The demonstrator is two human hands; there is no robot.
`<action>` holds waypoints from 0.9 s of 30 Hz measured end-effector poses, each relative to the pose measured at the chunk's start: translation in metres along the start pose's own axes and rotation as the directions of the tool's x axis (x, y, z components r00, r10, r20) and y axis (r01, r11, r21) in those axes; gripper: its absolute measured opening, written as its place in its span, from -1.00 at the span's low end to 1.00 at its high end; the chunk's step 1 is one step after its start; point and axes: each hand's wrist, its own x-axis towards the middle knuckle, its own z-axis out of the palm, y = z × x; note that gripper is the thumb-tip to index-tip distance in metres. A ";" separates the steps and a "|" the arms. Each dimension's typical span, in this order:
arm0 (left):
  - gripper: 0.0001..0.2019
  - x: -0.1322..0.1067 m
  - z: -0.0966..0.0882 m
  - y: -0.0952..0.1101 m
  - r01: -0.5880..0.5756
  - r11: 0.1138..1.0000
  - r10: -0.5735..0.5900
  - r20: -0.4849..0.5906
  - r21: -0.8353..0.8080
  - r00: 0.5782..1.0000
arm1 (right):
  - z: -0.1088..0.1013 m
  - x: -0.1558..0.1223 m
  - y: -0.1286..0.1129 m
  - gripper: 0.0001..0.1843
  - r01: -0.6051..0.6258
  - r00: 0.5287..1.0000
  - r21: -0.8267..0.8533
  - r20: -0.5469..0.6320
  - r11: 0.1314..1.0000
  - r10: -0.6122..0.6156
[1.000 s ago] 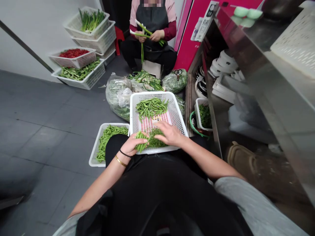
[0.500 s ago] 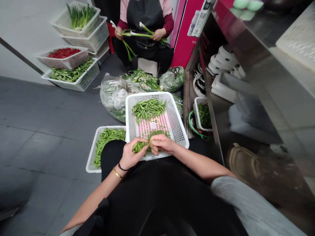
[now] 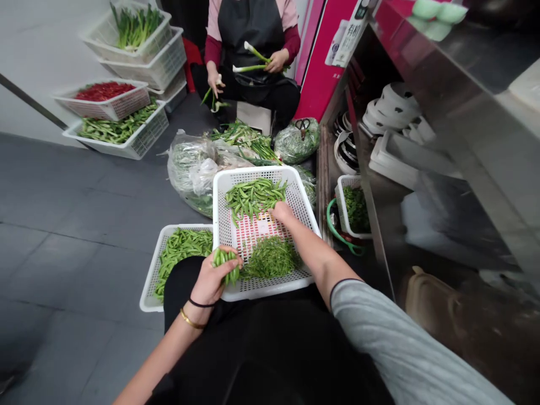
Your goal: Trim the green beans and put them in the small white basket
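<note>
- The left hand [image 3: 210, 279] has its grip closed around a small bunch of green bean pods [image 3: 225, 263], held at the near left rim of the white basket [image 3: 265, 288] on the lap.
- The right hand [image 3: 282, 212] is stretched to the far half of that basket, fingertips on the pile of pods [image 3: 253, 196]; I cannot tell whether its grip has hold of any.
- A heap of thin green trimmings [image 3: 270, 257] lies between the two hands.
- A second basket [image 3: 148, 292] of pods sits on the floor, just left.
</note>
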 end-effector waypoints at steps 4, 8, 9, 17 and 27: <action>-0.74 -0.004 -0.006 -0.002 0.025 1.000 -0.025 0.033 0.017 0.999 | 0.007 -0.012 0.003 -0.62 0.023 1.000 -0.008 -0.011 1.000 -0.023; -0.69 0.004 -0.005 -0.013 0.069 0.998 -0.069 -0.035 0.014 0.997 | 0.012 -0.067 0.008 -0.71 0.145 0.989 -0.023 0.002 0.989 -0.145; -0.68 0.006 -0.002 -0.018 0.055 0.998 -0.053 -0.069 0.030 0.996 | 0.013 -0.086 0.007 -0.73 0.196 0.981 -0.031 0.003 0.980 -0.196; -0.61 -0.006 0.019 -0.030 -0.064 0.985 0.074 -0.059 0.159 0.996 | 0.019 -0.203 -0.016 -0.75 0.649 0.743 -0.227 -0.018 0.726 -0.669; -0.68 -0.028 0.024 -0.022 0.153 0.988 -0.142 0.200 -0.036 0.969 | 0.014 -0.225 -0.010 -0.79 0.765 0.509 0.554 -0.207 0.329 -0.835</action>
